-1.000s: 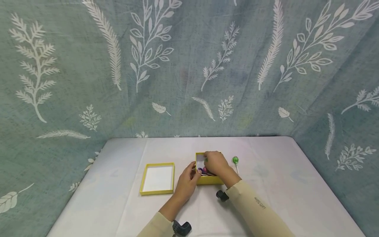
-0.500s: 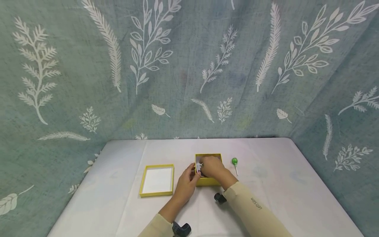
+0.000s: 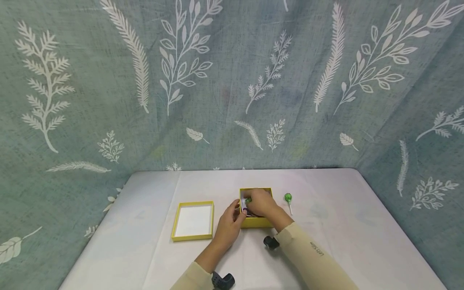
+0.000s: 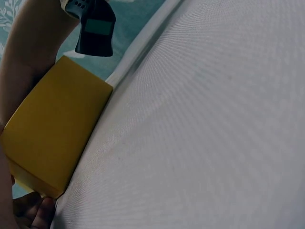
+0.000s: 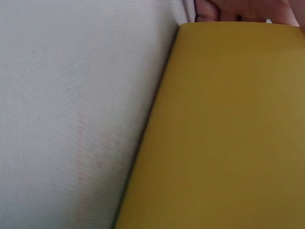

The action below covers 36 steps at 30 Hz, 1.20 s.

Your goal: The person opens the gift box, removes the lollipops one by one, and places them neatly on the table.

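A yellow box (image 3: 257, 222) with a white inside stands on the white-covered table. My left hand (image 3: 227, 222) grips its left side, thumb over the rim near the front corner and fingers along the outer wall. Those fingers also show low in the left wrist view, against the yellow box (image 4: 57, 129). Inside the box, my right hand (image 3: 262, 202) has its fingers curled around a green lollipop (image 3: 248, 199), mostly covered by the hand. A dark purple candy (image 3: 245, 211) shows near the left thumb. The right wrist view holds mainly the box's yellow wall (image 5: 224, 124).
Another green lollipop (image 3: 288, 197) lies right of the box, its white stick toward the front. To the left lies a shallow yellow-edged lid (image 3: 174, 221), white inside up. A leaf-patterned cloth (image 3: 232, 88) hangs behind the table (image 3: 326, 241).
My right hand has gone lower into the box, shifting slightly left with the green lollipop. The pink and purple candies are now more covered. My left hand stays on the box.
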{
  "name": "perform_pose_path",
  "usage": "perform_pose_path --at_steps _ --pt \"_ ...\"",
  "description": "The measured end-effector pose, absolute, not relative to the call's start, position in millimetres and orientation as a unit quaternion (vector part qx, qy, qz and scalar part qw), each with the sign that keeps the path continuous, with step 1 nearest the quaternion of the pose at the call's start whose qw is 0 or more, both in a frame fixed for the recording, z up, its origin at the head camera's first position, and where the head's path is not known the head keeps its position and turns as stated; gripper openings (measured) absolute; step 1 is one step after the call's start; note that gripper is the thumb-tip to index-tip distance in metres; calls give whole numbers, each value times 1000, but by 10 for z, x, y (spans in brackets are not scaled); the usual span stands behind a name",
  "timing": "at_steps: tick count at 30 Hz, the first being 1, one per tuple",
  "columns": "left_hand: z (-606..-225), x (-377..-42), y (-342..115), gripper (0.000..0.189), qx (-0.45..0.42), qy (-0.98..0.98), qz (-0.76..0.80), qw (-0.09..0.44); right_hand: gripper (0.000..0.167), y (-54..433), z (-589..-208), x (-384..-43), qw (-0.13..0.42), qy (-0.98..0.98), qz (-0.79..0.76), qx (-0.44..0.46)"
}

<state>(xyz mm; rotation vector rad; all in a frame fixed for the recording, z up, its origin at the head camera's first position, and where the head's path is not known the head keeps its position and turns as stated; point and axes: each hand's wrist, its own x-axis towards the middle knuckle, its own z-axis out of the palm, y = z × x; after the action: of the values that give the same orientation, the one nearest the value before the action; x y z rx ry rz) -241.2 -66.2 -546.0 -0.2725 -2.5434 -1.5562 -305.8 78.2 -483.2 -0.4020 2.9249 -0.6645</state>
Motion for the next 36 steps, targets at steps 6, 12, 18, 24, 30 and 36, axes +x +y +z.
perform_pose_path --at_steps 6,12,18,24,30,36 --pt "-5459 -2408 -657 61 -89 -848 -518 72 39 811 -4778 -3059 53 955 -263 -127" --pt "-5468 -2407 -661 61 -94 -845 -520 76 38 830 -4688 -3039 38 951 -271 -145" --pt "-5459 -2405 -660 60 -98 -843 -524 75 35 847 -4602 -3035 11 951 -269 -153" --pt "-5459 -2410 -650 59 -99 -837 -532 75 27 896 -4575 -3048 -5 945 -281 -168" --pt "-5438 -2394 -657 61 -95 -844 -524 67 26 991 -4523 -3057 -6 932 -321 -169" --pt "-5439 -2395 -669 60 -100 -847 -518 67 26 1099 -4452 -3065 -6 922 -353 -158"
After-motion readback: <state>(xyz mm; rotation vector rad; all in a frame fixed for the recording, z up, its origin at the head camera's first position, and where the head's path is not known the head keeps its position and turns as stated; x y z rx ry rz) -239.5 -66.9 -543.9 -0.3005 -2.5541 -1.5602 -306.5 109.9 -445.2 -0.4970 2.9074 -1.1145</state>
